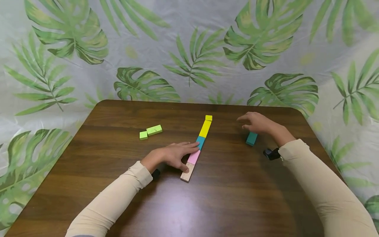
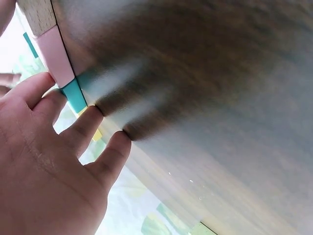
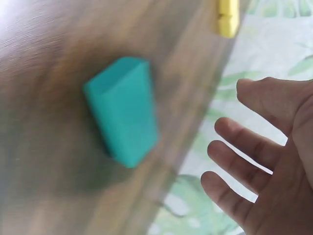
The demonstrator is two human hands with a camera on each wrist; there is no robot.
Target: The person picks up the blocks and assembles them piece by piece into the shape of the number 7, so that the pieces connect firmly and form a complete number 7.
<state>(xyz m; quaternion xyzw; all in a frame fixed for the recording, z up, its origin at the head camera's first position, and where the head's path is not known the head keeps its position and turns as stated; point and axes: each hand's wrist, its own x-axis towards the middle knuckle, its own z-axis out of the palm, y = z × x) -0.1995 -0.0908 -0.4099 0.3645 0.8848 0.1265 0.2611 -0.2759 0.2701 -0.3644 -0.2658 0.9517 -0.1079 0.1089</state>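
Beige sleeves (image 1: 322, 187) reach across the brown wood-grain surface (image 1: 118, 154), a black device (image 1: 270, 154) showing at the right wrist. Under the left grip (image 1: 174, 154) runs a straight row of blocks laid end to end: a plain wooden block (image 1: 187, 172) at the thumb, a pink block (image 1: 193, 158) and a teal block (image 1: 201, 142) by the fingers, then a long yellow block (image 1: 205, 128) and a short yellow block (image 1: 208, 117) leading away beyond the fingertips. That grip is spread and clasps nothing; its thumb and fingertips seem to rest along the row, probably to keep the pieces straight and tight together.

Right grip (image 1: 259, 123) hangs loose and slightly bent, with nothing in it. Just below, towards its wrist, lies a loose teal block (image 1: 251, 139), apart from the fingers and partly covered by the hand from above. Off to the left grip's far side, two lime-green blocks, one small (image 1: 143, 135) and one longer (image 1: 154, 130), lie end to end, slightly out of line. A leaf-print sheet (image 1: 195, 92) hangs past both grips, behind the surface. The left grip itself is the obstruction, its fingers hiding part of the row's middle.
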